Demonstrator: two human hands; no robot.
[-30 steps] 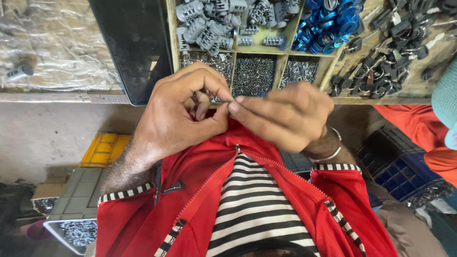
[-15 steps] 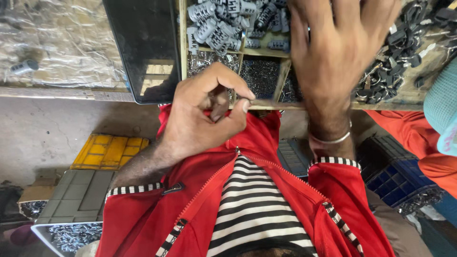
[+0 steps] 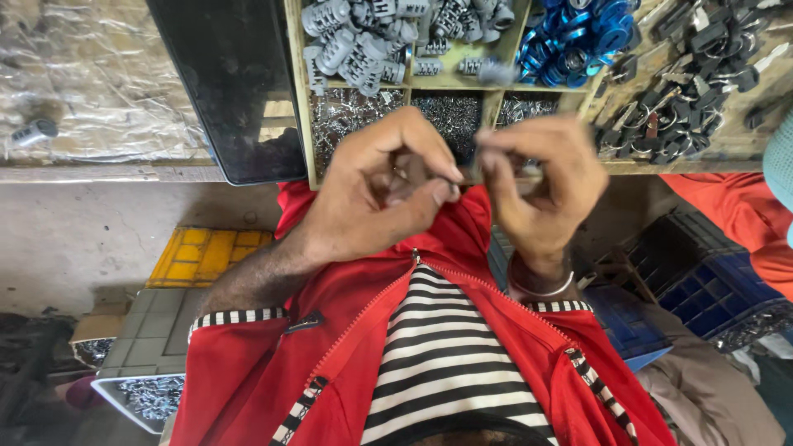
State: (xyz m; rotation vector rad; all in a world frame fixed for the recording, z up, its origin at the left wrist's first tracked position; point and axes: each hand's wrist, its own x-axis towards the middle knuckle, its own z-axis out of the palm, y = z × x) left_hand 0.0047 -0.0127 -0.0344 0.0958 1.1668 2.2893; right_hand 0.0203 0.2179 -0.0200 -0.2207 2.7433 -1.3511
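1. Workbench (image 3: pixel 99 169) runs across the top of the frame, its front edge a pale strip. The upper left part is covered by crinkled clear plastic sheet (image 3: pixel 91 74), with one small grey cylinder part (image 3: pixel 35 132) lying on it at far left.
2. Red zip jacket (image 3: pixel 347 330) over a black-and-white striped shirt (image 3: pixel 438 363) fills the lower centre, directly under both hands.
3. Dark flat panel (image 3: pixel 227 83) leans at upper left-centre, overlapping the left wall of the tray and hiding what lies behind it.
4. Wooden compartment tray (image 3: pixel 299 99), top centre. Upper left cell: grey cylinder lock bodies (image 3: pixel 355 41), heaped. Upper right cell: blue metal rings (image 3: pixel 578 33). Lower row: three cells of tiny silvery parts (image 3: pixel 450 116); the hands block the near edge of these cells.
5. Pile of keys on rings (image 3: pixel 686 91) loose on the bench, upper right, just beside the tray.
6. Blue plastic crate (image 3: pixel 702 289) at right, below the bench; yellow tile (image 3: pixel 206 256) and grey grid tile (image 3: pixel 157 326) on the floor at left; a tray of small metal bits (image 3: pixel 149 396) at lower left.
7. Another person's orange garment (image 3: pixel 735 215) at the right edge.
8. Left hand (image 3: pixel 372 194), centre: fingers curled, thumb and forefinger pinched on a small metal part (image 3: pixel 405 175), mostly hidden in the grip.
9. Right hand (image 3: pixel 537 190), just beside it: fingertips pinched together on a thin, blurred metal piece (image 3: pixel 472 172); its kind cannot be told. A bangle (image 3: pixel 541 289) circles the wrist.
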